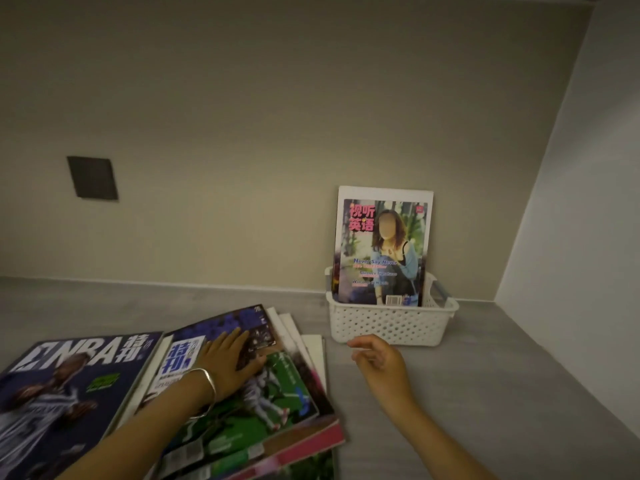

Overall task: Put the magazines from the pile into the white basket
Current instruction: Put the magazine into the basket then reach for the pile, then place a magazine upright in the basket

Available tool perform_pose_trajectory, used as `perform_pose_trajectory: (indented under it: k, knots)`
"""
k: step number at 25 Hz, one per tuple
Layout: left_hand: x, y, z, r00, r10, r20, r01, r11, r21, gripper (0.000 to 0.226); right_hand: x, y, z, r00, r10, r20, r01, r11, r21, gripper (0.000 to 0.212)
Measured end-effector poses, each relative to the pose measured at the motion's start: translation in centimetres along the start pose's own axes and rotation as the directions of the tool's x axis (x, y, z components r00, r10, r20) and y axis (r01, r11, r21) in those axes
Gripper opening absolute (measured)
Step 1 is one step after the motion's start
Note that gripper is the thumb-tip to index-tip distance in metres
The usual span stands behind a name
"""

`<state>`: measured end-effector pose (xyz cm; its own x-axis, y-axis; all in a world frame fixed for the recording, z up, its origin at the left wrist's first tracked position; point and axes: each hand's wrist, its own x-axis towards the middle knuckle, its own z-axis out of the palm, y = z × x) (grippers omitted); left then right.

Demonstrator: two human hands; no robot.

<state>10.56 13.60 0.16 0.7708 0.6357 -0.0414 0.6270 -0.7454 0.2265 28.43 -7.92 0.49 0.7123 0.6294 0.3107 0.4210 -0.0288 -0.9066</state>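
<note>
Resting flat, the left grip [230, 360] presses the fanned pile of glossy magazines [242, 403]; the right grip [379, 358] hangs released, seemingly empty, just before the white perforated plastic basket [388, 323] holding upright magazines [381, 251].

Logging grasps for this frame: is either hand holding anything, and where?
Nothing is held. The left hand lies flat on the pile's top cover; the right hand hangs empty before the basket.
</note>
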Motion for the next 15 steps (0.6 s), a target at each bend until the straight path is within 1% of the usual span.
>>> perform_pose_trajectory:
  k: [2, 3, 8, 12, 13, 15]
  knots:
    - [-1.2, -0.1, 0.8, 0.998, 0.036, -0.055, -0.035, 0.999, 0.002, 0.077, -1.7, 1.0, 0.8, 0.998, 0.064, 0.019, -0.064, 0.998, -0.01, 0.03]
    - [-1.8, -0.1, 1.1, 0.996, 0.064, -0.061, -0.063, 0.998, 0.014, 0.079, -2.5, 1.3, 1.0, 0.995, 0.098, 0.024, -0.098, 0.995, -0.009, 0.029]
    - [-3.6, 1.1, 1.3, 0.99, 0.138, -0.015, -0.138, 0.99, 0.024, 0.078, -3.3, 0.8, 1.0, 0.977, 0.211, 0.032, -0.21, 0.977, -0.03, 0.018]
    - [-5.7, 2.8, 1.8, 0.976, 0.216, 0.003, -0.216, 0.976, 0.019, 0.078, -3.8, -0.3, 1.2, 0.954, 0.292, 0.068, -0.287, 0.955, -0.077, 0.021]
    - [-6.2, 3.5, 2.0, 0.97, 0.244, 0.001, -0.244, 0.97, 0.011, 0.078, -4.1, -0.7, 1.2, 0.941, 0.328, 0.081, -0.325, 0.944, -0.051, 0.022]
    - [-7.5, 5.0, 2.5, 0.953, 0.302, -0.01, -0.302, 0.953, -0.009, 0.077, -4.6, -1.6, 1.0, 0.9, 0.421, 0.112, -0.429, 0.902, 0.053, 0.027]
